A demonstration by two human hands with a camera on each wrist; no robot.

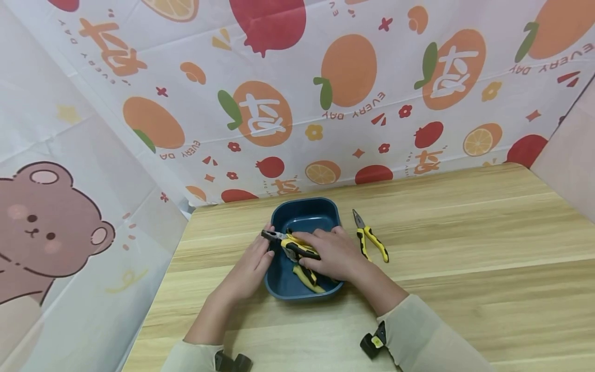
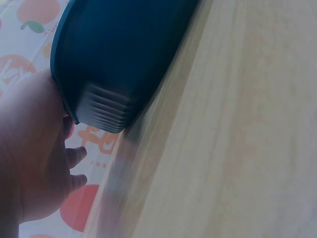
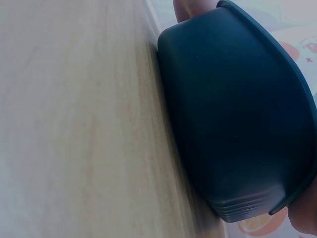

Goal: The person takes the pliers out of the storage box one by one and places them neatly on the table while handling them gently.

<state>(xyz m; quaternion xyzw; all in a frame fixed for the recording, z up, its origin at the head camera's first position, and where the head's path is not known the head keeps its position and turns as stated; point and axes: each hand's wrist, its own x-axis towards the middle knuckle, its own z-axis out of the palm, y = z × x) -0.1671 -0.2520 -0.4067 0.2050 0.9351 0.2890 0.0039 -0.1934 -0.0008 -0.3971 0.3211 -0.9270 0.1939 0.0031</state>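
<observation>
A dark blue plastic bin (image 1: pixel 279 289) stands on the table with several yellow-and-black tools in it. My left hand (image 1: pixel 253 263) holds its left wall, thumb at the rim and fingers along the outside; in the left wrist view some fingers show past the bin's ridged end. Reaching over the right rim, my right hand (image 1: pixel 332 253) grips the yellow-and-black handles of a pair of pliers (image 1: pixel 293 243). Their metal nose points left, overlapping the left rim near my left fingers. Below them lies another yellow-handled tool (image 1: pixel 307 281), its head hidden.
To the right of the bin, needle-nose pliers (image 1: pixel 367 235) lie on the wooden table (image 1: pixel 465 248), handles spread and tip pointing away. A fruit-printed cloth (image 1: pixel 395 103) hangs along the table's back edge. Another cloth with a bear print (image 1: pixel 51 222) hangs at the left.
</observation>
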